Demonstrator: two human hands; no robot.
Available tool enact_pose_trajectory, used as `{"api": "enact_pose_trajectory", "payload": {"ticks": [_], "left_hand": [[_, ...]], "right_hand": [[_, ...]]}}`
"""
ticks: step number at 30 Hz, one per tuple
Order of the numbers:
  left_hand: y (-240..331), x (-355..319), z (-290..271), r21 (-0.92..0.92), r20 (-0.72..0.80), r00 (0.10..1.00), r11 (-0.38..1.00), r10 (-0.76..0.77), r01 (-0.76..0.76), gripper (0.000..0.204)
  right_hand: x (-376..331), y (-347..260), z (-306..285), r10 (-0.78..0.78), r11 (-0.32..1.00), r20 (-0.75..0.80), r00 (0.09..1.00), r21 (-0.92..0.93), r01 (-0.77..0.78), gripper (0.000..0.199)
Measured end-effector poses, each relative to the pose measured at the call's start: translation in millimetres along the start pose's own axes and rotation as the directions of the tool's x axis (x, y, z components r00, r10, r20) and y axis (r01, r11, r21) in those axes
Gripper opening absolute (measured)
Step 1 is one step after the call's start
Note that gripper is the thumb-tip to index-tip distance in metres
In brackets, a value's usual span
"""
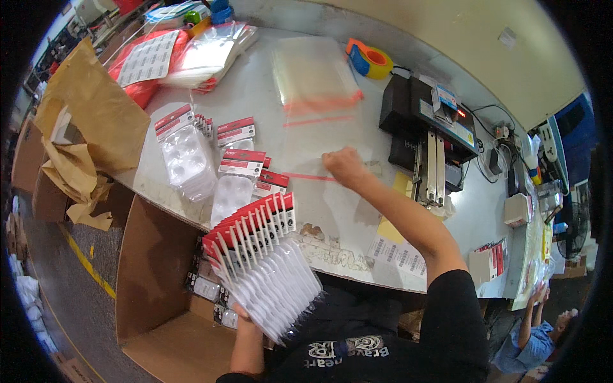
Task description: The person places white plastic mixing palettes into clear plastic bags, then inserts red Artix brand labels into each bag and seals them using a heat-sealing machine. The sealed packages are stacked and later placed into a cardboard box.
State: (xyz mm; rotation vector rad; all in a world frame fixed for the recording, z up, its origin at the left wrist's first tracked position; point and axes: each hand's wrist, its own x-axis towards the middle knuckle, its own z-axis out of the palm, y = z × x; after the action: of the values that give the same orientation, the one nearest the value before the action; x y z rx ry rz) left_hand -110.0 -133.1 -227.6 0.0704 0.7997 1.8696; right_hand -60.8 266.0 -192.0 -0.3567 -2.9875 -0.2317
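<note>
My left hand (242, 314) grips a fanned bundle of carded packs (268, 281) from below, over the table's near edge. Each pack has a red header card and white plastic pieces in clear wrapping. With curled fingers, my right hand (345, 165) rests at the middle of the table, over a thin clear plastic bag with a red strip (311, 177). Whatever its fingertips pinch is hidden. Beyond it lies a stack of clear bags (316, 70) with red edges. More red-headed packs (188, 156) lie to the left, others (233, 191) right behind the bundle.
An open cardboard box (156, 268) with dark-carded packs stands below the table's left edge. A black sealing machine (434, 127) is at right, near a tape dispenser (370, 60). Brown paper (92, 115) hangs at left. A co-worker in blue (527, 345) sits far right.
</note>
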Motion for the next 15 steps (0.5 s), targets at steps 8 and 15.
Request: {"api": "enact_pose_trajectory", "payload": {"ticks": [8,15], "left_hand": [[29.2,-16.7,17.4,0.414,0.23,0.934,0.896,-0.274,0.161,0.105],[-8.8,8.7,69.9,0.6,0.293,0.888,0.791,-0.354,0.117,0.117]], "right_hand": [[-59.5,-44.1,-32.8,-0.049,0.984,0.072,0.996,0.176,0.036,0.012],[-107.0,-48.7,-56.7,0.201,0.421,0.406,0.891,0.786,-0.453,0.02]]}}
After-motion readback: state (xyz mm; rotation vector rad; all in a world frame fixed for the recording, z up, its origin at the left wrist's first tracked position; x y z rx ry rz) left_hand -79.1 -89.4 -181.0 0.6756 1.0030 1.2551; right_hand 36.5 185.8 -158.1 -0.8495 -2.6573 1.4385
